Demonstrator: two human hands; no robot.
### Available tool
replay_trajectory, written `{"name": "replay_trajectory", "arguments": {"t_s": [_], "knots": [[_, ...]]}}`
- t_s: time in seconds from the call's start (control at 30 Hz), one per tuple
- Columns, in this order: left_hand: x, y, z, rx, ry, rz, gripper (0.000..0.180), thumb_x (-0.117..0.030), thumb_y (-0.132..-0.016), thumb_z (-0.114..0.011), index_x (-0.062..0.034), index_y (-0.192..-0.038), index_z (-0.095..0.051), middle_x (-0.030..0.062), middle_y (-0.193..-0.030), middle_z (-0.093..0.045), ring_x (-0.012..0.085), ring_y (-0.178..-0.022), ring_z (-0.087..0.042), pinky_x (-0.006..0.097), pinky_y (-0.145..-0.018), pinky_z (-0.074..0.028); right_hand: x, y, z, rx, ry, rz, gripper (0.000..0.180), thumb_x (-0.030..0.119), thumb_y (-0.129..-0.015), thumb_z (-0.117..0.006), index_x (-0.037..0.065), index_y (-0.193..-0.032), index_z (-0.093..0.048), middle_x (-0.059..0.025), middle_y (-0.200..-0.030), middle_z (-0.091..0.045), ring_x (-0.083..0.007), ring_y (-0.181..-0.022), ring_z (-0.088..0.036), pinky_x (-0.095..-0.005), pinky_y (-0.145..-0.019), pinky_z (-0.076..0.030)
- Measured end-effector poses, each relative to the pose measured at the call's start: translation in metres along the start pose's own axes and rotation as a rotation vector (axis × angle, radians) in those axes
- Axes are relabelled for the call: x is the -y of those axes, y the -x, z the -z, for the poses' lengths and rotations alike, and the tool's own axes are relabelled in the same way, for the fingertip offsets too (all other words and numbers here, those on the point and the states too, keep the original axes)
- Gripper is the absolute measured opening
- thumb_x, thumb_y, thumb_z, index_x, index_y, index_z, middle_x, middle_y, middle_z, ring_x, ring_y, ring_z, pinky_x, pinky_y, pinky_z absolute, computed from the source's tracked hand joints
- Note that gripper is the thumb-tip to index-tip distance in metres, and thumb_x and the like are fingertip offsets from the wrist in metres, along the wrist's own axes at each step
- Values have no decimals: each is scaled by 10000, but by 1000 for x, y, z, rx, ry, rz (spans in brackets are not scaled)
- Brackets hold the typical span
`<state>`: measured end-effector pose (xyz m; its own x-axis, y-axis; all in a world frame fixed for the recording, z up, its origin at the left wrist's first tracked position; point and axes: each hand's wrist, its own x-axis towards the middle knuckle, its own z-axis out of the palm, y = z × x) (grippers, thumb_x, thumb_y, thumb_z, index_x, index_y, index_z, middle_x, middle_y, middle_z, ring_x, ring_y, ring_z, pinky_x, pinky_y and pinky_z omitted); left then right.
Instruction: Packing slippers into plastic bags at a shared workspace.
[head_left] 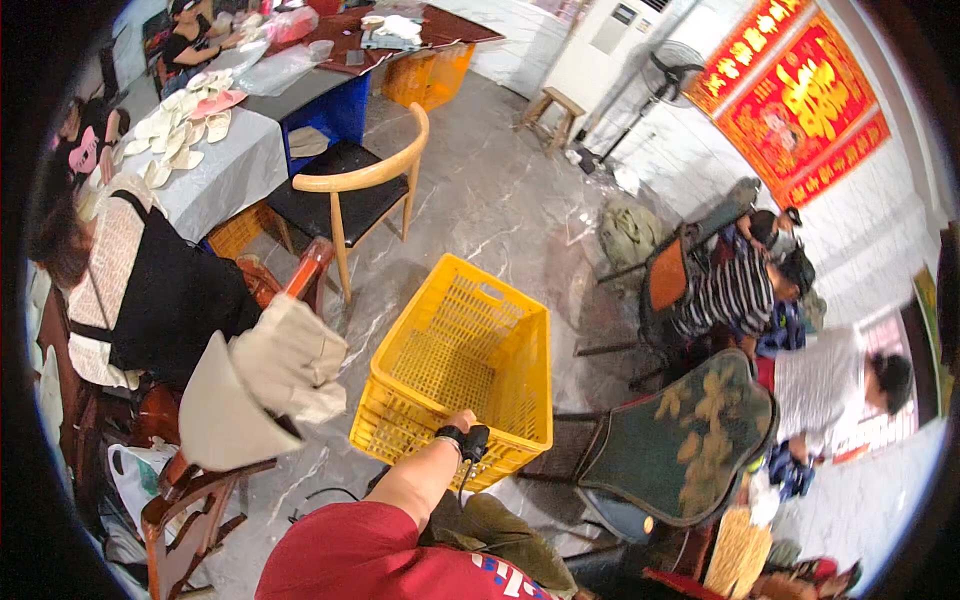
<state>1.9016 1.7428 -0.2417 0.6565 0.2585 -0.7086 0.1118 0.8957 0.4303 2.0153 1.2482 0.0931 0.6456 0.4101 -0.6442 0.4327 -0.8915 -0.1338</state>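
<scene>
A yellow plastic crate (535, 375) with lattice walls stands on the grey floor in front of me. Nothing shows inside it. My left hand (461, 421) is closed on its near rim, the arm reaching in from below in a dark red sleeve. A black strap with a small dark device (474, 441) sits at that wrist. My right hand is out of view.
Left of the crate are a wooden chair (375, 178), a beige shade-like piece (225, 415), beige cloth (292, 360) and a seated person (165, 285). Pale flat pieces cover a table (235, 150). A dark green chair (685, 440) and seated people are on the right.
</scene>
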Motion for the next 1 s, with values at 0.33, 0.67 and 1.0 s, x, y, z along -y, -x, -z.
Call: {"name": "replay_trajectory", "arguments": {"t_s": [0.33, 0.67, 1.0], "knots": [[-250, -84, -103, -174, 484, 124, 235, -264, -844, -484, -95, -688, -434, 76, -537, -442, 239, -393, -419, 389, -380, -386, 137, -208, 143, -4, -1, 71, 411, 335, -916, -493, 54, -1210, -553, -252, -1118, -607, -370, -1049, -586, -467, -854, -461], [-473, -244, -124, -253, 621, 119, 289, -321, -842, -466, -34, -803, -479, 150, -604, -498, 290, -432, -480, 412, -373, -395, 266, -404, 314, 9, 68, 135, 431, 361, -900, -517, 48, -1194, -557, -248, -1095, -616, -386, -1024, -590, -480, -838, -461], [-660, -376, -13, -282, 760, -90, 292, -275, -846, -404, 0, -813, -497, 216, -648, -542, 315, -429, -484, 421, -369, -366, 505, -604, 443, 54, 197, 293, 454, 387, -884, -542, 43, -1179, -560, -245, -1072, -625, -401, -999, -594, -494, -823, -461]]}}
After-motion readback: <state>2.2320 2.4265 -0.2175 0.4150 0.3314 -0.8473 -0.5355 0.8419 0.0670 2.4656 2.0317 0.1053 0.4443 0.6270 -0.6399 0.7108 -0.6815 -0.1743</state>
